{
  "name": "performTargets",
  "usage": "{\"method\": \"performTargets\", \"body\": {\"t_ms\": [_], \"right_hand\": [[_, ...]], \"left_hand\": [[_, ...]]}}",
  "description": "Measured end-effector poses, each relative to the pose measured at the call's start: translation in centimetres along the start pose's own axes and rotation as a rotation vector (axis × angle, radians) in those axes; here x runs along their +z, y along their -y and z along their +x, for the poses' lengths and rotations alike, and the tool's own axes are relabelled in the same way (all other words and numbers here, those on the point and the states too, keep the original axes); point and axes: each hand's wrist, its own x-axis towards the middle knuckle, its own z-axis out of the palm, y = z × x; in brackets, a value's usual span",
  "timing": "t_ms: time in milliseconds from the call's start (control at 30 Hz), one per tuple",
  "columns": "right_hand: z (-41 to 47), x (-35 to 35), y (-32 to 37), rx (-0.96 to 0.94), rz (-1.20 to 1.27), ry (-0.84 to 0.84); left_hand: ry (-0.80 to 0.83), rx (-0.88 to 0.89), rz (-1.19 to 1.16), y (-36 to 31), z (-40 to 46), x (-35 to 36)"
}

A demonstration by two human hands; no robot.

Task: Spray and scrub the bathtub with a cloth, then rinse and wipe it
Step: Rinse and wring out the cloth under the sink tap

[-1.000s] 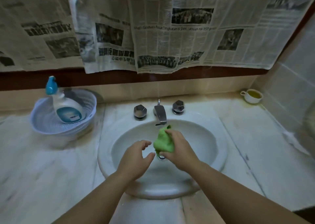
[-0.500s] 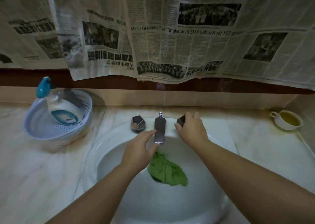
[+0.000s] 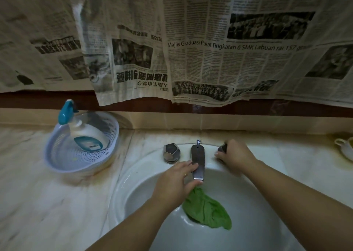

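The green cloth (image 3: 207, 208) lay loose in the basin (image 3: 254, 212) (held by neither hand), the left hand (image 3: 174, 184) cupping the spout (image 3: 198, 160), the right hand (image 3: 234, 155) gripping the tap handle (image 3: 222, 148).

Dimly lit bathroom corner. Sheets of newspaper (image 3: 219, 50) hang across the wall, overlapping, with one headline in Malay and one sheet of Chinese print upside down. Below their ragged lower edge runs a dark red-brown band (image 3: 47, 100), then a row of pale beige tiles (image 3: 172, 121). Under that lies a pale marble surface (image 3: 47, 203) with veining and yellowish-brown stains along its back edge and seams. A grout seam in the marble runs from front to back. The light is low and warm, with soft shadows.
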Motion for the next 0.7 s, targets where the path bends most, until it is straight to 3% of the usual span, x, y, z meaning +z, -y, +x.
{"method": "performTargets", "body": {"t_ms": [700], "right_hand": [[-1.1, -1.8, 0.2, -0.077, -0.052, 0.089]], "left_hand": [[0.052, 0.065, -0.046, 0.7, 0.6, 0.3]]}}
